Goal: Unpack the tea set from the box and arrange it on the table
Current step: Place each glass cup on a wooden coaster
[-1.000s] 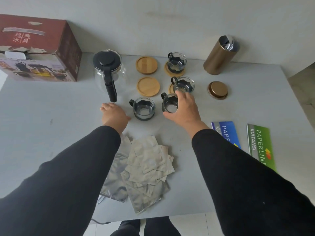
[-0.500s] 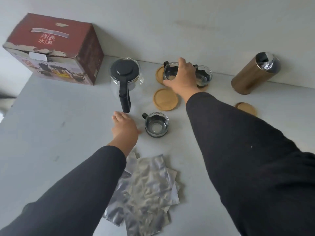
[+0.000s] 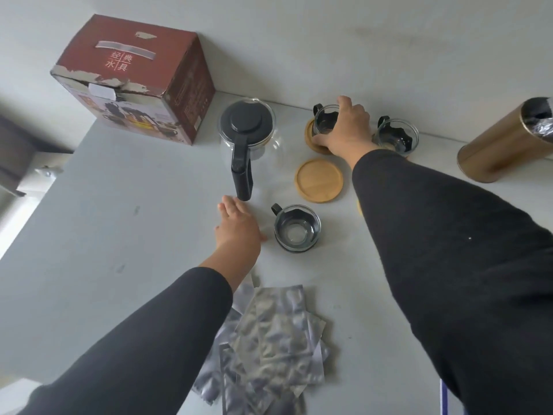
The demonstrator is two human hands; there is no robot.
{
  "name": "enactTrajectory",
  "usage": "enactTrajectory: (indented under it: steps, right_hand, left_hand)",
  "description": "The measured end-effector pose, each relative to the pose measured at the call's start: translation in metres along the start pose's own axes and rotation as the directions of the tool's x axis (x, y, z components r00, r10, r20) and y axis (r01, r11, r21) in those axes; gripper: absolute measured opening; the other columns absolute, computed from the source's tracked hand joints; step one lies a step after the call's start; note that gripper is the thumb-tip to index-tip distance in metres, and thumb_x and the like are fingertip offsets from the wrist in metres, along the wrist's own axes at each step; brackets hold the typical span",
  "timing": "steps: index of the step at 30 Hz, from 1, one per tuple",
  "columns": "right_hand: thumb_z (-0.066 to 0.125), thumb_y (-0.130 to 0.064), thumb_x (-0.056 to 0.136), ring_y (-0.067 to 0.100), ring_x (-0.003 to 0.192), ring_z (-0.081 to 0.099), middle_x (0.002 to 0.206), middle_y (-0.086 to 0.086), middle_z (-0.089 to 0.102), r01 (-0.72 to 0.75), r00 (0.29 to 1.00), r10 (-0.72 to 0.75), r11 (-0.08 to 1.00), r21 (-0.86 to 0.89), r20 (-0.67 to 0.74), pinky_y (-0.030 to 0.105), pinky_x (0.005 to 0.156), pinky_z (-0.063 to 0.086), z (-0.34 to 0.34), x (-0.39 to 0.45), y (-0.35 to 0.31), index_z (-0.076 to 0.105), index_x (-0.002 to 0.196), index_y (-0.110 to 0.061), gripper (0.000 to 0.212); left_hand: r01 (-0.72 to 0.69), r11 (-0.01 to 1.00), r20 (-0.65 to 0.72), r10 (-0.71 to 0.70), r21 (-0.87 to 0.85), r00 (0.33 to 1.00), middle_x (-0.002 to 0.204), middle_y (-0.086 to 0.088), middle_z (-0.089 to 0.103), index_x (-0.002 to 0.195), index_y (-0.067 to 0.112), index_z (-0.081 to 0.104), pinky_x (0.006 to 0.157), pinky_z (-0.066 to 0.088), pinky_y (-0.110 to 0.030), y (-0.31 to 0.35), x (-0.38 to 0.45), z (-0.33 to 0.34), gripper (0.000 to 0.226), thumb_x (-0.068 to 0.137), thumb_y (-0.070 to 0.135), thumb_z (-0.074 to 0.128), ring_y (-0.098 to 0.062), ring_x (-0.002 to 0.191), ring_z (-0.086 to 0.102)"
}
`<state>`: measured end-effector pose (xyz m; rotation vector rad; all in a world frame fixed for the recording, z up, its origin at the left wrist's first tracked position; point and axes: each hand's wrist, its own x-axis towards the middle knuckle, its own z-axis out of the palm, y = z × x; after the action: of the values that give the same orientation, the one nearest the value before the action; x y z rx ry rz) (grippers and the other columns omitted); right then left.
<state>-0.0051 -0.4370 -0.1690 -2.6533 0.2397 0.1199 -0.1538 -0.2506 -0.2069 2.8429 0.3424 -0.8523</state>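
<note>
My right hand grips a glass cup with a black handle that sits on the far wooden coaster. A second cup stands just right of it on another coaster. A bare wooden coaster lies nearer me. A third glass cup stands on the grey table, with my left hand flat on the table beside its left side, holding nothing. The glass teapot with black lid and handle stands behind my left hand. The red box sits at the far left.
A gold tea canister with a foil bag inside lies tilted at the far right by the wall. Several silver foil packets are piled near the front edge. My right arm hides part of another coaster.
My right hand carried a cup from the table's middle to the far coaster and lowered it there. My left hand stayed beside the near cup. The view shifted left.
</note>
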Motion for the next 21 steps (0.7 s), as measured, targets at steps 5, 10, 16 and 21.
enactTrajectory:
  steps: [5, 10, 16, 21]
  right_hand:
    - [0.078, -0.035, 0.073, 0.033, 0.128, 0.034, 0.136, 0.018, 0.039, 0.009, 1.000, -0.009, 1.000, -0.014, -0.004, 0.035, 0.100, 0.035, 0.003, 0.006, 0.000, 0.031, 0.140, -0.012, 0.085]
    - [0.074, -0.043, 0.074, 0.033, 0.131, 0.029, 0.141, 0.016, 0.032, 0.034, 0.999, -0.036, 0.998, -0.045, -0.034, 0.038, 0.101, 0.035, 0.000, -0.005, 0.002, 0.026, 0.143, -0.015, 0.089]
    - [0.063, -0.044, 0.083, 0.027, 0.126, 0.039, 0.132, 0.012, 0.047, 0.160, 0.962, -0.118, 0.974, 0.160, -0.246, 0.030, 0.104, 0.029, 0.002, -0.071, 0.010, 0.043, 0.136, -0.009, 0.067]
    - [0.072, -0.044, 0.077, 0.021, 0.127, 0.042, 0.134, 0.007, 0.046, 0.152, 0.985, -0.121, 0.945, 0.288, -0.122, 0.027, 0.104, 0.034, 0.016, -0.148, 0.011, 0.043, 0.137, -0.013, 0.073]
  left_hand:
    - [0.005, 1.000, -0.007, -0.005, -0.001, 1.000, 0.158, -0.016, -0.013, 0.148, -0.003, -0.012, 0.116, 0.027, -0.037, 0.000, -0.001, 0.001, 0.099, 0.091, 0.034, 0.059, -0.027, 0.148, -0.006]
    - [0.001, 1.000, 0.012, -0.001, 0.004, 1.000, 0.158, -0.018, -0.014, 0.148, -0.003, -0.012, 0.117, 0.023, -0.038, 0.000, -0.001, 0.000, 0.097, 0.092, 0.033, 0.058, -0.029, 0.148, -0.006]
    - [0.012, 0.999, 0.037, -0.013, 0.036, 0.999, 0.158, -0.018, -0.014, 0.148, -0.004, -0.013, 0.115, 0.026, -0.039, 0.002, -0.003, -0.004, 0.098, 0.092, 0.034, 0.058, -0.029, 0.148, -0.005]
    - [0.013, 0.997, 0.039, -0.016, 0.080, 0.999, 0.158, -0.019, -0.013, 0.148, -0.005, -0.012, 0.113, 0.028, -0.038, 0.001, -0.007, -0.007, 0.094, 0.094, 0.026, 0.059, -0.031, 0.148, -0.002]
